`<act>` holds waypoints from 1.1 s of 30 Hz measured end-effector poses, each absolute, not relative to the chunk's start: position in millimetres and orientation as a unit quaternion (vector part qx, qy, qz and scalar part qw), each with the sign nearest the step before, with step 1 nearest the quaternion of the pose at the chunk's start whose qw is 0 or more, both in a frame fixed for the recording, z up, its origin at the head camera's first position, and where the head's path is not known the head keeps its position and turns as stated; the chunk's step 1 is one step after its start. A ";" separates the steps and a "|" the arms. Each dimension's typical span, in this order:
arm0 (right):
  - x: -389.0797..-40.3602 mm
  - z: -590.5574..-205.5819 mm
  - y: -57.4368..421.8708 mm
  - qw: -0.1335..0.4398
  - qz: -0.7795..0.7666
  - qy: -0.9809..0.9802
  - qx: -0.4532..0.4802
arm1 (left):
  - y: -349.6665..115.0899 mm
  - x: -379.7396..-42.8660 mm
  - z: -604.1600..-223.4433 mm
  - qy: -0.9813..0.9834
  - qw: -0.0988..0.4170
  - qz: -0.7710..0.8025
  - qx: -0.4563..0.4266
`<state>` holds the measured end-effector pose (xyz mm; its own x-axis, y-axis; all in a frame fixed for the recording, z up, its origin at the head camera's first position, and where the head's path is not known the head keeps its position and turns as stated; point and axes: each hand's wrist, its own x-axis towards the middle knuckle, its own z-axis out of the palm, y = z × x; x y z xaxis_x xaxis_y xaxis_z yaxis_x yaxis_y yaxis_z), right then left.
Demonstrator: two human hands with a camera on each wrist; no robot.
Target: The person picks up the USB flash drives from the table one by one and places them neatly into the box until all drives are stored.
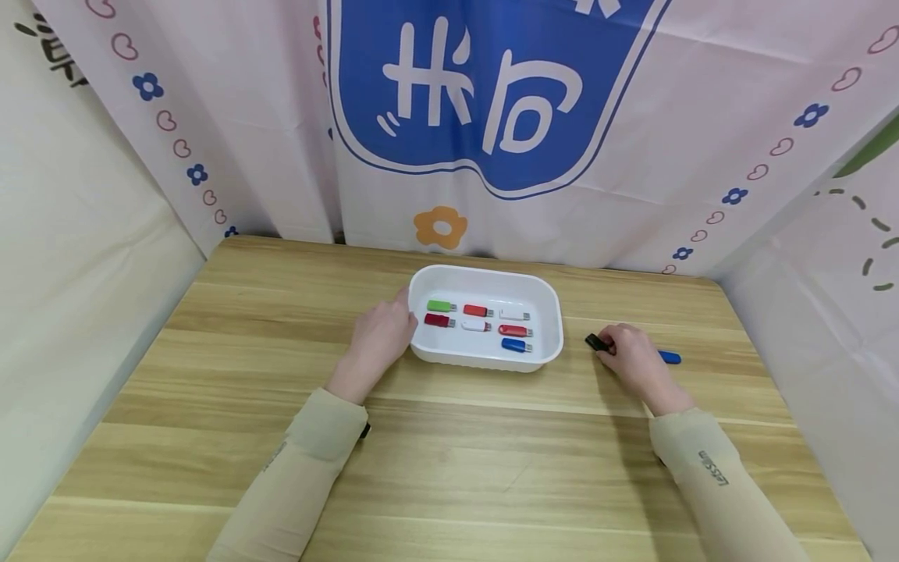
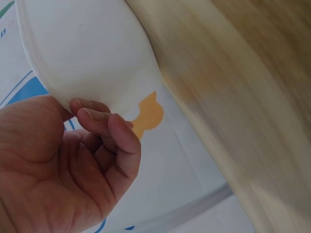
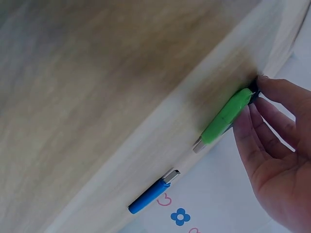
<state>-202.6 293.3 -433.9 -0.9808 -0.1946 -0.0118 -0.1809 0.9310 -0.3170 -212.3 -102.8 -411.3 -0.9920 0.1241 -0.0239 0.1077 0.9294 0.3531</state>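
Black USB stick (image 1: 596,342) is at the right hand (image 1: 635,359) — we read it as pinched between thumb and fingers, low over or on the worktop (image 1: 456,468); can't tell if it's off the wood. In the right wrist view a green USB stick (image 3: 228,115) overlaps it, connector pointing away from the hand; finger contact unclear. Beyond that, a blue USB stick (image 3: 150,195) lies loose on the worktop.

White tray (image 1: 485,361) sits upright, left of those. Left hand (image 1: 379,332) grips its left end, fingers bent against the wall, thumb mostly hidden.

Tray count is seven. Back row: lime stick (image 1: 441,306), orange-red stick (image 1: 477,311), all-white stick (image 1: 513,315). Next row: dark red stick (image 1: 438,321), white-and-red stick (image 1: 474,325), bright red stick (image 1: 514,331). In front, at the right: royal-blue stick (image 1: 515,345), alone in its row. All connectors face right.

Status, our judgement: two rows done, third has one stick. Three sticks visible outside — we'd call those what's left, with the black one in progress. Can't rule out more hidden by the right hand.
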 end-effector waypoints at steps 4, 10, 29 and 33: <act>-203.2 -434.6 294.6 0.018 -0.160 0.982 -0.099 | -103.1 -212.6 -411.5 0.982 0.022 0.177 0.059; -203.4 -436.9 294.3 0.018 -0.162 0.982 -0.099 | -103.4 -212.6 -411.8 0.982 0.022 0.180 0.060; -199.6 -429.7 288.9 0.002 -0.238 0.969 -0.068 | -103.6 -213.4 -412.2 0.982 0.024 0.181 0.055; -197.6 -427.2 289.2 0.001 -0.286 0.957 -0.055 | -104.1 -213.4 -412.6 0.981 0.022 0.183 0.057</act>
<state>-197.6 289.2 -427.2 -0.9940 -0.1053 0.0287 -0.1038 0.8305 -0.5473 -213.4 -104.1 -412.6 -0.9925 0.1201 -0.0220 0.1041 0.9266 0.3612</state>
